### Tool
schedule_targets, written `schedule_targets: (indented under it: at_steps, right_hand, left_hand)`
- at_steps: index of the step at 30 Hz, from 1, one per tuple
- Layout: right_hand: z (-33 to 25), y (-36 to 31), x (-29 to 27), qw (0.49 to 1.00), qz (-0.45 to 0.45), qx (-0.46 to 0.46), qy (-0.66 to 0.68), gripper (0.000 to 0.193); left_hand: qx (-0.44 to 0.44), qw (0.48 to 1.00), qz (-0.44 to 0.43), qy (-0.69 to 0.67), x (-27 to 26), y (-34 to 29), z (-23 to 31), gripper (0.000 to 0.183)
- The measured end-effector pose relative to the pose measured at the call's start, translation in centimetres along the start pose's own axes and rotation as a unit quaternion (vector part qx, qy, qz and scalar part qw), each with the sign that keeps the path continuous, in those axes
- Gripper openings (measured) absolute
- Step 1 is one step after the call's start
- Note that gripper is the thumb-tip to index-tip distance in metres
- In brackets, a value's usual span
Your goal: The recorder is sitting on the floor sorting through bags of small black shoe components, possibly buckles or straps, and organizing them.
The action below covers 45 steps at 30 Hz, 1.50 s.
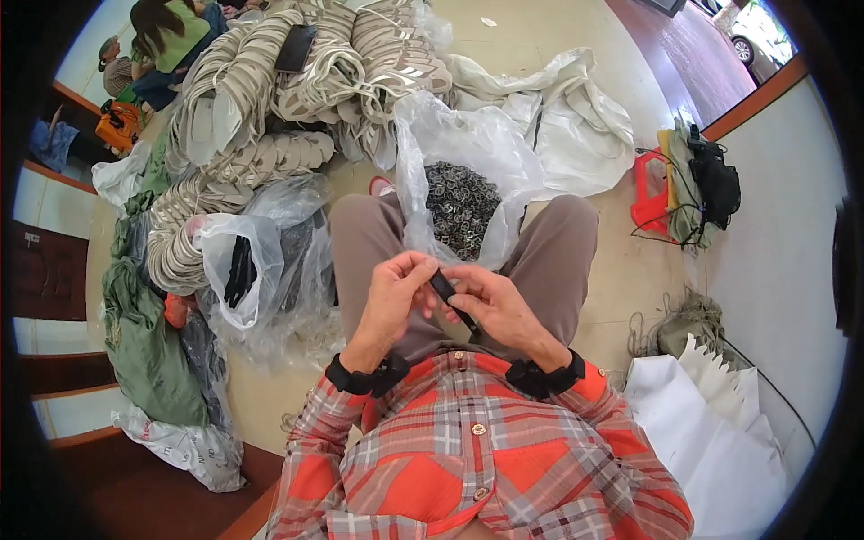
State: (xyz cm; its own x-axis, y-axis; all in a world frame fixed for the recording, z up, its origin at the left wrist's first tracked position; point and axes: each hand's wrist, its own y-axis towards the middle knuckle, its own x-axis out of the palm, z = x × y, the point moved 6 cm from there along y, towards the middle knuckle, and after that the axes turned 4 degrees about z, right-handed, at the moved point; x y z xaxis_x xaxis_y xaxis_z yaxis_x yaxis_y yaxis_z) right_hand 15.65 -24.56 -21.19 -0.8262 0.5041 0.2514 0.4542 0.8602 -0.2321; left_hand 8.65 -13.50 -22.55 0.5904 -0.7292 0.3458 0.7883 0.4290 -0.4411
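Above my lap, my left hand (pixel 393 290) pinches the upper end of a short black strip (pixel 442 285) between thumb and fingers. My right hand (pixel 498 304) is closed on the same strip lower down, its thumb lying across it. The strip slants down to the right. Whether a smaller part sits in the fingers is hidden. Just beyond the hands, between my knees, a clear plastic bag (pixel 423 126) stands with its mouth wide, holding many small dark metal buckles (pixel 461 202). To the left, a white plastic bag (pixel 216 261) contains more black strips (pixel 239 273).
Bundles of beige sandal-like pieces (pixel 247 67) are heaped ahead, a dark phone (pixel 295 48) on top. A white sack (pixel 576 135) and a red stool (pixel 650 191) are to the right, white sheets (pixel 670 432) nearer. Green cloth (pixel 148 346) lies left. Other people (pixel 180 40) sit far left.
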Motion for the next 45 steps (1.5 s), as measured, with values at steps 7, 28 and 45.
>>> schedule_targets:
  at_steps: [7, 28, 45]
  right_hand:
    - [4.7, -3.0, -2.9, 0.995, 0.009, 0.097, 0.03, 0.023]
    - [6.4, -2.9, -5.3, 0.985, 0.133, 0.1, 0.037, 0.018]
    - [4.5, 0.0, -3.8, 0.993, 0.053, 0.093, -0.049, 0.034]
  left_hand:
    - [-0.131, 0.989, -0.032, 0.058, 0.1, 3.6, -9.4, 0.012]
    - [0.265, 0.815, 0.062, 0.512, -2.0, 18.7, -12.9, 0.008]
    - [-0.002, 0.99, 0.007, -0.144, -2.3, 5.3, 1.0, 0.017]
